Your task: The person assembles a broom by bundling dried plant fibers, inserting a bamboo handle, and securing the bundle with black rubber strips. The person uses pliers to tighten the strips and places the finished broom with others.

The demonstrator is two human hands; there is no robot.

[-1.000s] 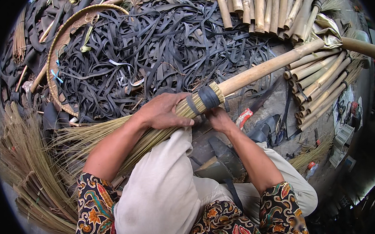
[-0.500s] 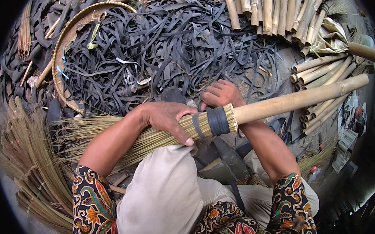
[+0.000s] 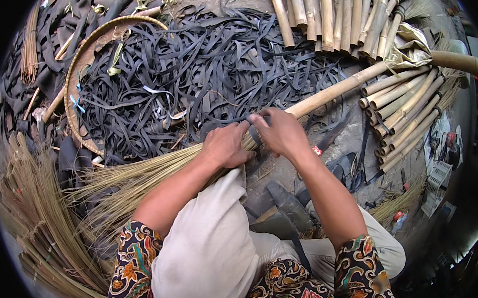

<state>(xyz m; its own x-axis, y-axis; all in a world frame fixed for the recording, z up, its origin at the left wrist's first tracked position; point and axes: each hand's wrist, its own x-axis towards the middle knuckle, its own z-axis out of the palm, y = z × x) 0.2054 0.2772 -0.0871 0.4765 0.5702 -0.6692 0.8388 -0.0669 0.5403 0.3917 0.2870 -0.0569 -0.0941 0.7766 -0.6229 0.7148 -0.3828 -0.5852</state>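
A stick broom with a long bamboo handle [image 3: 340, 94] lies slantwise across my raised knee, its thin tan bristles [image 3: 146, 171] fanning out to the left. My left hand [image 3: 227, 146] is wrapped over the bristle bundle just below the binding. My right hand [image 3: 280, 132] is bent over the bound neck, thumb and fingers closed on a black rubber strip [image 3: 255, 134] that goes round the bundle. Most of the binding is hidden under both hands. The handle points to the far right.
A round woven tray [image 3: 73, 76] and a big heap of black rubber strips [image 3: 160, 80] lie ahead. Bamboo-handled bundles [image 3: 328, 19] stand at the far right, more bamboo handles [image 3: 405, 113] below them. Loose bristle bundles [image 3: 51, 213] lie left, and a sandal [image 3: 285, 207] beneath me.
The broom has turned, its handle swinging away from me and to the left. My right hand has come from behind the binding to over it. My left hand has shifted right along the bristles.
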